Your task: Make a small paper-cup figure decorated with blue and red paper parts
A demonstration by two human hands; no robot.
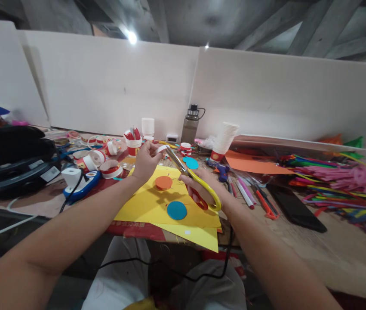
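My left hand (147, 160) pinches a small white strip (162, 149), which looks like paper, above the table. In my right hand (202, 186) is a pair of scissors (214, 189) with yellow and red handles. Their metal blades point up and left and meet the strip's right end; whether they cut into it I cannot tell. Below both hands lie yellow paper sheets (137, 208). An orange disc (164, 183) and a blue disc (176, 210) rest on the yellow paper. Just beyond the blades is a light-blue paper cutout (190, 162).
Cut paper cups (87, 162) and a blue power strip (82, 188) sit left. At the back stand a bottle (190, 123) and stacked cups (225, 140). Rightward lie a glue gun (222, 170), markers (245, 191), a black phone (295, 207) and coloured pipe cleaners (347, 181).
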